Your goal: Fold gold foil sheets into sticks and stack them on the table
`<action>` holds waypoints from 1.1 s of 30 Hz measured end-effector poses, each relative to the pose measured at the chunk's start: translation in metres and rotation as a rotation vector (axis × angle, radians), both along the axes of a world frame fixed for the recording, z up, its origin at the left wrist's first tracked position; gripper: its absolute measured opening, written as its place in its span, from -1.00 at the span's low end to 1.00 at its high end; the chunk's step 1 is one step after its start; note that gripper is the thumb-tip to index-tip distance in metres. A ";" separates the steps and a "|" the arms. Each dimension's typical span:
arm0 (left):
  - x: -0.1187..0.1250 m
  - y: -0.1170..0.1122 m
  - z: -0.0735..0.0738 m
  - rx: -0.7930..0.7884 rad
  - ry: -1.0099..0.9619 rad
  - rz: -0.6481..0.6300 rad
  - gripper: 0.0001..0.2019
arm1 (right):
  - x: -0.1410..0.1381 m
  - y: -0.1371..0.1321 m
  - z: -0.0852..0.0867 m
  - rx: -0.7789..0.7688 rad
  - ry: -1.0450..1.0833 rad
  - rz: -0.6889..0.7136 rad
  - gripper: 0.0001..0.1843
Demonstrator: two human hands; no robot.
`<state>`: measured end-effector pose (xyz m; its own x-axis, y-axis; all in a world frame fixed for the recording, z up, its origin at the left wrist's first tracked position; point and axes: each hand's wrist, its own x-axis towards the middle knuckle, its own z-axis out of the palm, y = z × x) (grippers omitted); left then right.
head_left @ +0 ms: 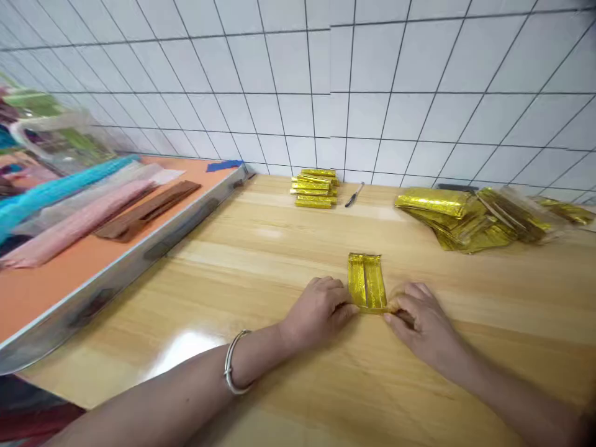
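A folded piece of gold foil paper lies flat on the wooden table, with a dark seam running down its middle. Its near edge is turned up into a narrow fold. My left hand pinches the left end of that fold between thumb and fingers. At the right end, my right hand pinches the same edge. A bracelet circles my left wrist.
Rolled gold foil strips are stacked near the tiled wall. A small knife-like tool lies beside them. More gold foil sheets are heaped at the back right. An orange-topped raised surface at left bears crepe-like rolls.
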<state>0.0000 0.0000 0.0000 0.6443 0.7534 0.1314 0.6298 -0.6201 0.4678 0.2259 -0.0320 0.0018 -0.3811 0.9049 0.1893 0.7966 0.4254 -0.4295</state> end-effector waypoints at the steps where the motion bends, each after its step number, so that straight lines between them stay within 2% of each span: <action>1: 0.001 0.000 0.001 0.008 0.007 0.021 -0.78 | 0.000 0.000 0.001 0.002 0.005 0.009 -0.87; 8: 0.005 -0.003 0.002 0.060 0.040 0.123 -0.81 | 0.001 -0.001 0.003 0.004 0.014 0.023 -0.75; 16: 0.005 0.001 -0.001 0.029 -0.030 0.115 -0.84 | 0.002 0.003 -0.003 0.047 -0.050 0.005 -0.81; 20: 0.002 0.003 -0.002 -0.034 -0.172 0.017 -0.89 | 0.004 0.003 -0.003 0.044 0.004 0.049 -0.83; 23: 0.000 0.003 -0.004 -0.039 -0.244 -0.047 -0.89 | 0.006 0.002 -0.002 0.042 0.066 0.100 -0.96; 26: -0.002 0.003 -0.005 0.023 -0.211 -0.160 -0.92 | 0.005 0.000 -0.002 0.072 0.092 0.140 -0.89; 30: -0.007 0.006 -0.002 0.142 -0.101 -0.279 -0.83 | 0.002 -0.006 0.000 0.113 0.038 0.180 -0.87; 33: -0.013 0.012 0.002 0.155 -0.049 -0.352 -0.76 | 0.001 -0.009 0.000 0.146 0.001 0.219 -0.86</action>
<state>-0.0125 0.0122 0.0016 0.8502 0.4559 0.2635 0.3445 -0.8600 0.3763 0.2273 -0.0405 0.0017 -0.5643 0.7643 0.3122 0.6786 0.6447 -0.3519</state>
